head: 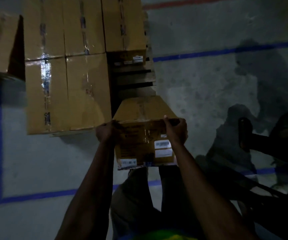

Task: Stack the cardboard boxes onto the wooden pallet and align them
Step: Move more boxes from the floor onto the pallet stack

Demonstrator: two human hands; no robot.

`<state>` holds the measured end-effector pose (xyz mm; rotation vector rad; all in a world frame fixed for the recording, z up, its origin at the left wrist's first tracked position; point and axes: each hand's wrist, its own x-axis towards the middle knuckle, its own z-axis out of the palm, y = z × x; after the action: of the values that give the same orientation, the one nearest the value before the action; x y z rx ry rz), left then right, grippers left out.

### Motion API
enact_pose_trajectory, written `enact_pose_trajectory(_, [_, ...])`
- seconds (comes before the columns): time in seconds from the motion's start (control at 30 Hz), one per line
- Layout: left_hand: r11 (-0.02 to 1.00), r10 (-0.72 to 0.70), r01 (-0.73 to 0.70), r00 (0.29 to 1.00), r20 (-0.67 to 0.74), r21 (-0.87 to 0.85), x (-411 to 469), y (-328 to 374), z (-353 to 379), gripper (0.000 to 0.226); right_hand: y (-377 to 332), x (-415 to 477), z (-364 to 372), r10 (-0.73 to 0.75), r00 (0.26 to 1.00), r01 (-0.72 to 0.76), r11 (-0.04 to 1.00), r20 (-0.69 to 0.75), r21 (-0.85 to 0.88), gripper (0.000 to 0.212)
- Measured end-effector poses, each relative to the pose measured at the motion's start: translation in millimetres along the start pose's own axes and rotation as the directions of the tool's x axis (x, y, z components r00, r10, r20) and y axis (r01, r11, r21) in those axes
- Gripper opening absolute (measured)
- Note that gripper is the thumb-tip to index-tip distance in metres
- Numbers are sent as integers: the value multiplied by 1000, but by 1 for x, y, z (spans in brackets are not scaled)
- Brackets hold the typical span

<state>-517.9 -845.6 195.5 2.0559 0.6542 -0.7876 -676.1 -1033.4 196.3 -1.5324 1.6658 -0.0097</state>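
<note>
I hold a cardboard box (145,135) in front of me. My left hand (106,131) is curled round its near left corner and my right hand (176,130) is clamped on its near right corner, thumb on top. The box's far end reaches the bare slats of the wooden pallet (134,78); I cannot tell whether it rests on them. Just left of it stands a tall stack of boxes (67,75), close along its side. A lower box (124,32) sits at the far end of the open slot. Blue tape (209,52) marks the floor, and a dark metal frame (261,144) stands near on the right.
</note>
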Motion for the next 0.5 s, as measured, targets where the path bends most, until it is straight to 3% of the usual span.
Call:
enact_pose_trajectory(0.13, [998, -55, 55, 998, 14, -20, 67, -36, 20, 45, 8, 26, 9, -41, 999, 41, 996, -1, -82, 59])
enact_pose_trajectory(0.23, [994, -96, 100, 991, 90, -46, 63, -23, 25, 51, -5, 48, 13, 25, 994, -9, 987, 103, -159, 65])
enact_pose_trajectory(0.3, [999, -40, 41, 978, 207, 0, 58, -12, 30, 31, -18, 62, 16, 99, 979, -69, 984, 181, -164, 72])
enact_pose_trajectory(0.37, [999, -25, 33, 980, 199, -34, 30, 21, 32, 19, -33, 73, 14, 110, 973, -77, 984, 203, -160, 73])
enact_pose_trajectory(0.5, [998, 48, -40, 983, 178, -46, 15, 53, 33, 42, -62, 81, 0, 78, 976, -45, 986, 205, -160, 64])
